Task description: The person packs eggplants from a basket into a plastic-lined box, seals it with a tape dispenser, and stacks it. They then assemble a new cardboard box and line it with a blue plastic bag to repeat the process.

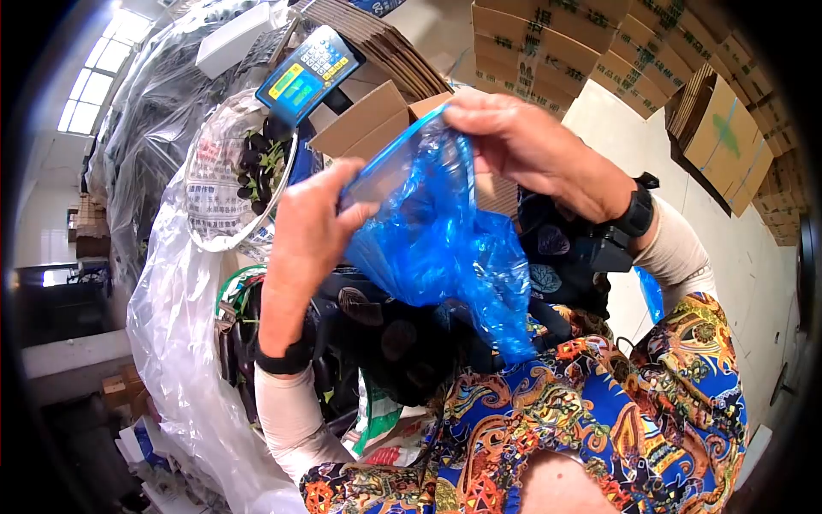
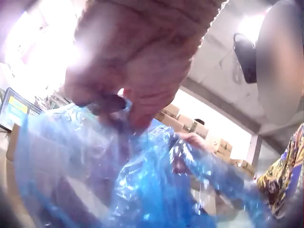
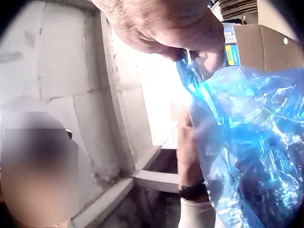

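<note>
A thin blue plastic bag (image 1: pixel 419 240) is stretched by its rim between both hands, its lower part hanging crumpled over the person's lap in the head view. The left hand (image 1: pixel 310 224) pinches the rim on the left, thumb pointing inward. Higher up and to the right, the right hand (image 1: pixel 522 141) pinches the opposite side of the rim between thumb and fingers. From the right wrist, the gathered edge of the film shows under the right hand's fingertips (image 3: pixel 209 64). In the left wrist view the left hand (image 2: pixel 128 71) is above the translucent film.
An open cardboard box (image 1: pixel 364 124) stands just beyond the bag, beside a scale display (image 1: pixel 310 75). A lined basket (image 1: pixel 214 193) holds dark eggplants (image 1: pixel 265 163). More eggplants lie in a sack (image 1: pixel 235 300) at left. Stacked cartons (image 1: pixel 539 43) line the back.
</note>
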A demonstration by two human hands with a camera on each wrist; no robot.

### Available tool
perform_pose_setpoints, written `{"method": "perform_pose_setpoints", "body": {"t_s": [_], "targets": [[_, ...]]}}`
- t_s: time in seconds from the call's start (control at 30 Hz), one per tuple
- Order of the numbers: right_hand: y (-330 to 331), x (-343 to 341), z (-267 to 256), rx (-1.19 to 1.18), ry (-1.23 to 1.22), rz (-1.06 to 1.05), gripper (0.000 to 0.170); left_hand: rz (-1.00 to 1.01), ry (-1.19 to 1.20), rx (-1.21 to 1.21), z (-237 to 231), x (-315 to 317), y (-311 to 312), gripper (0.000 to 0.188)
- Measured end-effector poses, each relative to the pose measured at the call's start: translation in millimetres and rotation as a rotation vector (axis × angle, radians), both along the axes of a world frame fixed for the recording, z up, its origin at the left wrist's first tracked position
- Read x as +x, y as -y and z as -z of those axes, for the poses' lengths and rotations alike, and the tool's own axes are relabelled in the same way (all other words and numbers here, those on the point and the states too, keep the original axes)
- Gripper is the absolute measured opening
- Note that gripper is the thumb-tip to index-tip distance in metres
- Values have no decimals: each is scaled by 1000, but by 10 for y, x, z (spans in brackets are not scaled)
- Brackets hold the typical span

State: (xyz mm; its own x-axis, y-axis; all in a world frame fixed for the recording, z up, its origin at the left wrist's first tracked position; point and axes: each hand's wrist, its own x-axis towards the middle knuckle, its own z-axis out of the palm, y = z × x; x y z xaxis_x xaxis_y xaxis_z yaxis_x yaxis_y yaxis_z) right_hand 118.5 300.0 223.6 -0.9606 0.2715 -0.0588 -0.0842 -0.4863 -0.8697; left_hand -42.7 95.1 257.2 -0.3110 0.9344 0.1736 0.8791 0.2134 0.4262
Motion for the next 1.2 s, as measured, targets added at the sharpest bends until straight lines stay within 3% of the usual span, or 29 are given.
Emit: {"method": "perform_pose_setpoints", "body": {"t_s": [0.03, 0.13, 0.2, 0.27, 0.33, 0.37, 0.4, 0.47, 0.57, 0.6, 0.67, 0.7, 0.83, 0.93, 0.97, 1.07, 1.13, 1.2], "targets": [[-80, 45, -3, -7, -47, 14, 21, -45, -189, -93, 53, 6, 33, 33], [-358, 231, -93, -83, -169, 20, 21, -186, -309, -224, 253, -345, 198, 24], [-528, 322, -113, -93, -290, -92, 21, -296, -251, -143, 359, -675, 368, 19], [-480, 416, -134, 66, -173, 133, 23, -429, -339, -149, 338, -840, 486, 18], [-553, 615, -136, 316, -79, -61, 25, -481, -237, 56, 379, -1029, 586, 21], [-596, 726, -219, 534, 40, -217, 25, -544, 120, 89, 318, -1097, 619, 21], [-619, 819, -294, 751, 163, -374, 24, -617, 791, 419, 304, -1048, 603, 24], [-649, 898, -193, 902, 162, -205, 21, -432, 1272, 694, 204, -933, 567, 25], [-934, 1051, -162, 925, 353, 97, 22, -346, 1225, 613, 123, -744, 517, 24], [-1051, 1050, -105, 828, 336, 211, 21, -313, 1195, 561, 78, -649, 469, 24], [-1370, 1052, 73, 918, 328, 294, 21, -277, 1194, 540, 107, -585, 395, 17], [-1236, 968, 22, 770, 325, 410, 20, -270, 1189, 526, 99, -568, 364, 16], [-1226, 637, -30, 246, 135, 385, 20, -283, 1019, 450, 127, -558, 290, 15], [-1290, 364, -34, 116, 51, 253, 18, -312, 930, 390, 194, -655, 281, 15], [-1478, 235, 121, 125, -16, 169, 16, -338, 937, 389, 217, -725, 300, 15], [-1486, -100, 94, 45, 125, 335, 16, -410, 947, 432, 367, -980, 312, 16], [-1608, -255, 243, 126, 129, 190, 13, -456, 904, 457, 481, -1138, 306, 17], [-1646, -355, 388, 318, 231, 229, 13, -456, 762, 447, 582, -1255, 273, 17]]}}
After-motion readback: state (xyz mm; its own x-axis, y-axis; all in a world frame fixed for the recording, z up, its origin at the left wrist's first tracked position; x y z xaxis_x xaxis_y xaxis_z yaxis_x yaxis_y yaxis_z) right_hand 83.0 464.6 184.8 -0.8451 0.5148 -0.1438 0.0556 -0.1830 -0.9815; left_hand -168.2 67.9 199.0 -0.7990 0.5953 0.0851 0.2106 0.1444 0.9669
